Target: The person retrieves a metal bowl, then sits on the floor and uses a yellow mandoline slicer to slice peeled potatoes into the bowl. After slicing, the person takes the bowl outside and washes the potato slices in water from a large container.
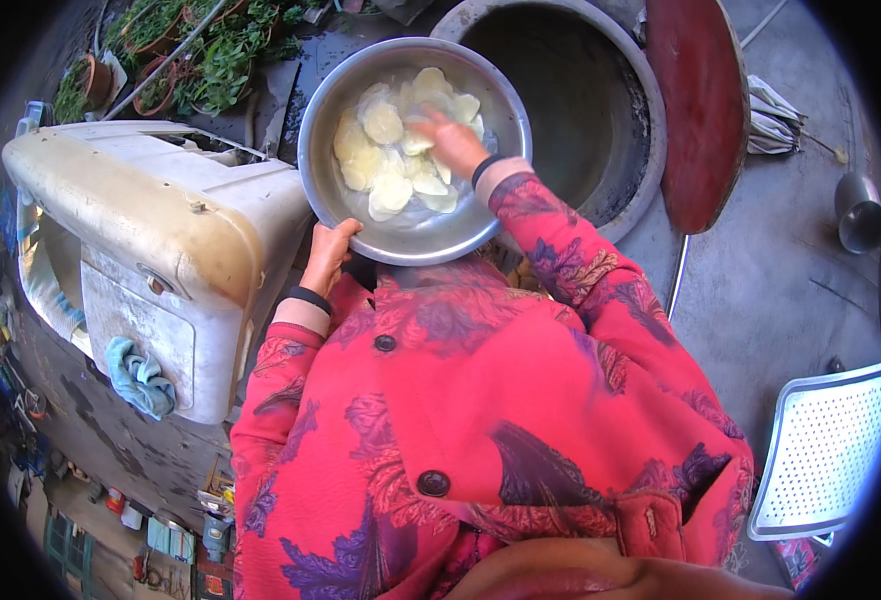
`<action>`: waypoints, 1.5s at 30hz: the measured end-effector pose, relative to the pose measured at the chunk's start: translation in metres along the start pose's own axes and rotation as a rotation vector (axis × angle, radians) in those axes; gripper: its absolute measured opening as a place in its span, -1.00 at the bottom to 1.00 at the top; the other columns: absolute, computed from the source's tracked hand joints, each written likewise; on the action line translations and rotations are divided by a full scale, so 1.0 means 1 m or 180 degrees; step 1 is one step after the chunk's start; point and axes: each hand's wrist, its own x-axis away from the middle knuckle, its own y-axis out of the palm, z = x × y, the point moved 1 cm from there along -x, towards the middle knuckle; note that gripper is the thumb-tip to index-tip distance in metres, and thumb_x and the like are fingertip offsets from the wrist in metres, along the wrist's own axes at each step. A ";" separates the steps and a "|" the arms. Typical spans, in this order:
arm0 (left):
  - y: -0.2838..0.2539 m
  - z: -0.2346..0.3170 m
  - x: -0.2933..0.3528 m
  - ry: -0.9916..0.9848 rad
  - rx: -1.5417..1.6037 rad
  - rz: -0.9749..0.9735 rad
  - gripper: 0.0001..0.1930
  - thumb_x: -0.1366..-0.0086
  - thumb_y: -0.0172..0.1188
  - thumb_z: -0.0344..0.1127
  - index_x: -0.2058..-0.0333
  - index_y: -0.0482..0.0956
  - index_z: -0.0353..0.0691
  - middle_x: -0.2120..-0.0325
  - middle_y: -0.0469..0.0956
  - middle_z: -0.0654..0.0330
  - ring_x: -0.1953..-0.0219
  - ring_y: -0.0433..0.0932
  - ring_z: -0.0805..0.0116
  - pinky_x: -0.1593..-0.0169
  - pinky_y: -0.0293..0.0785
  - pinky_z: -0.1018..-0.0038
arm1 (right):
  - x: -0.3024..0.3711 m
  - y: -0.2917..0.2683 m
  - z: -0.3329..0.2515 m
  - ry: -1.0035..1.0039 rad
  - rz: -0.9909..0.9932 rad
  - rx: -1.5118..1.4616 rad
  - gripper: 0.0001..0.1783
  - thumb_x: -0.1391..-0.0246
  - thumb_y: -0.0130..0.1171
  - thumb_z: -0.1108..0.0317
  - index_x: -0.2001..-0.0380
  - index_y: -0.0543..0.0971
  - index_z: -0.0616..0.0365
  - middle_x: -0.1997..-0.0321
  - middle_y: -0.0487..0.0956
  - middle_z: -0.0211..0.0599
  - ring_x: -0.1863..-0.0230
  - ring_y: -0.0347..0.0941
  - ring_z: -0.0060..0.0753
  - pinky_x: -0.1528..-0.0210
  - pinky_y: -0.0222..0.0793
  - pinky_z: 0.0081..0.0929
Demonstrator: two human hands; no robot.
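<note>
Just past the red coat (521, 380), the person's left hand (329, 258) is gripping the metal basin (411, 242) firmly by its rim. Inside, pale slices (391, 192) are lying heaped, and the right hand (458, 145) is reaching among them — blurred, so its finger spread and any hold are escaping view. The step appears to be working the slices over; the next move is calling for a steady rim. Beyond, a round vat (653, 130) is showing.

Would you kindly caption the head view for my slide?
Left hand gripping a metal basin, right hand among its pale slices.
</note>
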 end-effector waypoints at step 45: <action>0.005 0.005 0.006 0.0000 0.0001 0.0192 -0.78 -0.02 0.19 -0.31 0.39 0.51 -0.34 0.68 0.36 0.31 0.74 0.22 0.54 0.70 0.05 0.55 | -0.037 0.025 -0.049 -0.0296 -0.0275 0.0038 -0.64 0.08 0.23 0.24 0.15 0.51 0.00 0.12 0.52 -0.08 0.14 0.49 -0.01 0.13 0.40 -0.15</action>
